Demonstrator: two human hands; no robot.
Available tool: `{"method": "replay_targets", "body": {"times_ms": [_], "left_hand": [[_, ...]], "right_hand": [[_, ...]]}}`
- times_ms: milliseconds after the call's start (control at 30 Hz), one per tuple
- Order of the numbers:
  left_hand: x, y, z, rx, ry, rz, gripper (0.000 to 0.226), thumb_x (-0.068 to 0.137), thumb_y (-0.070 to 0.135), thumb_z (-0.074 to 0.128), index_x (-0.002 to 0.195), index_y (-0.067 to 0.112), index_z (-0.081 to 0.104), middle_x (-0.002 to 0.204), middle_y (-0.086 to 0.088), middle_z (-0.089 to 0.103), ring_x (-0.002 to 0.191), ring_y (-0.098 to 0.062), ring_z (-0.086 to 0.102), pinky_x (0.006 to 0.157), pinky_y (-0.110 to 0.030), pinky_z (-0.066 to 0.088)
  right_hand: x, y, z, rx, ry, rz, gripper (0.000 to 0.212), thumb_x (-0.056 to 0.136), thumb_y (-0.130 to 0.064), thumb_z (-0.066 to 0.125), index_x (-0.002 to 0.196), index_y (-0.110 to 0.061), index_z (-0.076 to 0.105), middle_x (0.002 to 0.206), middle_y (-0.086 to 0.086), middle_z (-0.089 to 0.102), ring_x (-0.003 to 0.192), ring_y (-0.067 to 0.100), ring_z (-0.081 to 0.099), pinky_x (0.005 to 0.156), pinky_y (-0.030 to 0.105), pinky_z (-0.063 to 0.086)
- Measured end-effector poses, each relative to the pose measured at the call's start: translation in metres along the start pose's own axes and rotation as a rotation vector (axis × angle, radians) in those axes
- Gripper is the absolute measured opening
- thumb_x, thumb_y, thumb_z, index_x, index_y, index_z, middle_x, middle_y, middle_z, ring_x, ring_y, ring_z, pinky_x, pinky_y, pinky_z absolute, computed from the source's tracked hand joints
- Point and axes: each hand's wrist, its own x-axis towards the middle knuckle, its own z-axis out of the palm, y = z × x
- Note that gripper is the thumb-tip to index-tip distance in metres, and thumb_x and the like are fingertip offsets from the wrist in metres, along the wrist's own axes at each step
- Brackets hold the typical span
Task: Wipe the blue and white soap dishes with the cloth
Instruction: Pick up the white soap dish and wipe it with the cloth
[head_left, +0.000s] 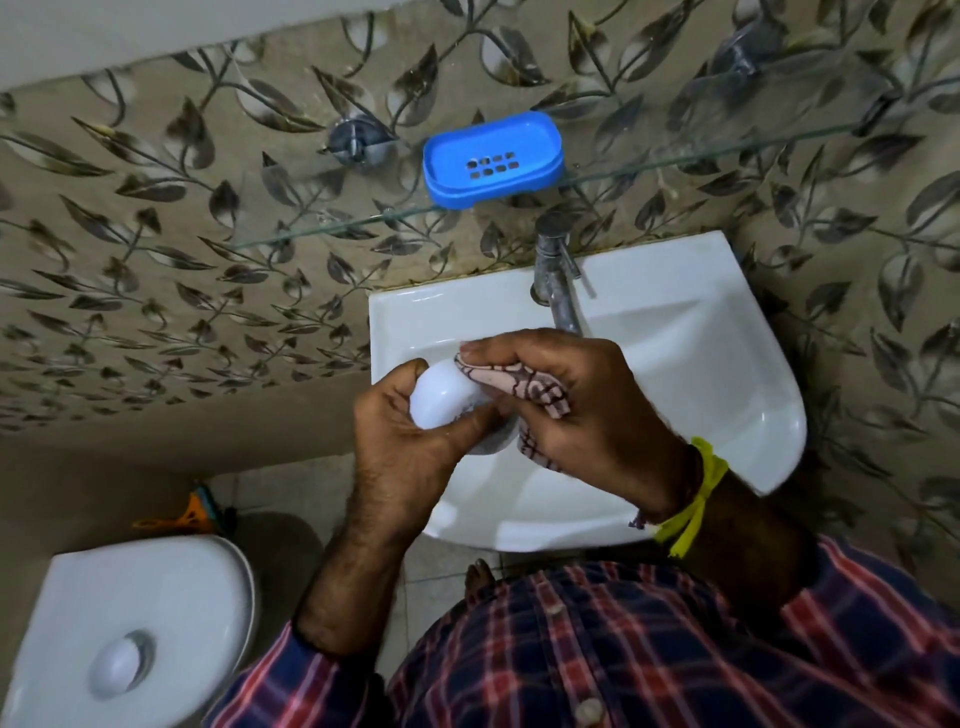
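My left hand (410, 441) grips the white soap dish (441, 395) over the sink, fingers curled round its edge. My right hand (582, 405) holds a pink patterned cloth (524, 387) bunched in its fingers and presses it against the white dish. Most of the dish is hidden by both hands. The blue soap dish (493, 158), with drain holes in its base, sits alone on the glass shelf (332, 228) above the tap.
A white sink (727, 374) with a steel tap (558, 275) is below my hands. A white toilet cistern (135, 623) with a flush button stands at lower left. An orange brush (187, 517) lies on the floor. The wall behind is leaf-patterned tile.
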Motion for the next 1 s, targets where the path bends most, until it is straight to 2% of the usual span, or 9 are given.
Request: {"method": "replay_targets", "body": {"times_ms": [67,167,300,367,533,633,767,900,1000], "left_hand": [[0.002,0.0,-0.007,-0.045,0.021,0.034,0.03,0.052,0.034,0.094,0.076,0.037,0.076,0.077,0.013,0.078,0.069,-0.003,0.073,0.062,-0.021,0.057],[0.003,-0.004,-0.014,-0.181,0.028,0.033,0.031,0.055,0.024,0.096,0.079,0.03,0.076,0.082,0.004,0.08,0.072,-0.011,0.076,0.063,-0.027,0.06],[-0.003,-0.014,-0.011,-0.328,-0.011,-0.043,0.03,0.058,0.012,0.092,0.082,0.024,0.078,0.082,-0.002,0.08,0.071,-0.016,0.077,0.062,-0.029,0.061],[-0.001,-0.013,-0.018,-0.248,-0.044,-0.068,0.032,0.056,0.018,0.094,0.083,0.023,0.077,0.082,-0.002,0.08,0.071,-0.015,0.076,0.062,-0.027,0.06],[0.024,0.01,-0.026,0.453,-0.25,0.069,0.058,0.043,0.055,0.091,0.083,0.024,0.063,0.083,0.008,0.072,0.07,-0.003,0.066,0.06,-0.022,0.054],[0.029,0.018,-0.008,0.76,-0.31,0.084,0.054,0.047,0.053,0.097,0.076,0.028,0.059,0.072,0.007,0.067,0.069,-0.016,0.062,0.065,-0.036,0.054],[0.025,0.007,-0.005,0.549,-0.148,0.018,0.045,0.052,0.04,0.1,0.057,0.023,0.059,0.047,0.015,0.055,0.047,0.0,0.045,0.048,-0.022,0.039],[0.019,0.0,-0.009,0.503,-0.096,0.02,0.044,0.05,0.035,0.102,0.056,0.023,0.061,0.052,0.012,0.06,0.048,0.002,0.05,0.046,-0.015,0.04],[0.015,-0.001,-0.006,0.475,-0.096,0.003,0.042,0.053,0.03,0.1,0.056,0.025,0.059,0.05,0.015,0.059,0.048,0.002,0.05,0.047,-0.013,0.04]], "right_hand": [[-0.001,0.002,0.003,0.041,-0.004,-0.001,0.031,0.087,-0.008,0.063,0.117,-0.01,0.071,0.119,0.002,0.073,0.115,0.012,0.067,0.101,0.036,0.054],[-0.005,0.011,-0.003,0.165,-0.021,0.202,0.025,0.088,-0.008,0.074,0.112,-0.005,0.071,0.114,0.001,0.074,0.11,0.009,0.069,0.098,0.038,0.055],[-0.004,0.014,0.0,0.194,-0.087,0.255,0.031,0.077,-0.005,0.083,0.102,-0.001,0.066,0.104,0.008,0.073,0.1,0.019,0.07,0.091,0.039,0.056],[0.0,0.012,-0.002,0.184,-0.137,0.255,0.03,0.074,-0.001,0.084,0.097,0.003,0.065,0.1,0.014,0.072,0.096,0.027,0.069,0.088,0.043,0.055],[0.022,0.003,-0.027,-0.045,-0.302,0.141,0.026,0.075,-0.003,0.083,0.096,-0.002,0.068,0.094,0.006,0.072,0.087,0.022,0.069,0.08,0.043,0.055],[0.031,-0.003,-0.026,-0.298,-0.361,-0.072,0.02,0.079,-0.015,0.077,0.096,-0.011,0.067,0.088,0.002,0.07,0.081,0.026,0.065,0.073,0.044,0.052],[0.022,0.002,-0.021,-0.34,-0.274,-0.172,0.028,0.079,-0.004,0.076,0.106,-0.011,0.072,0.109,0.005,0.075,0.1,0.029,0.069,0.087,0.046,0.053],[0.009,0.014,-0.018,0.043,-0.078,0.059,0.028,0.08,0.002,0.078,0.107,-0.001,0.074,0.116,0.011,0.073,0.111,0.022,0.069,0.099,0.047,0.053],[0.007,0.01,-0.005,-0.17,-0.084,-0.085,0.026,0.08,0.002,0.075,0.105,-0.006,0.075,0.114,0.009,0.074,0.11,0.023,0.069,0.098,0.042,0.053]]}}
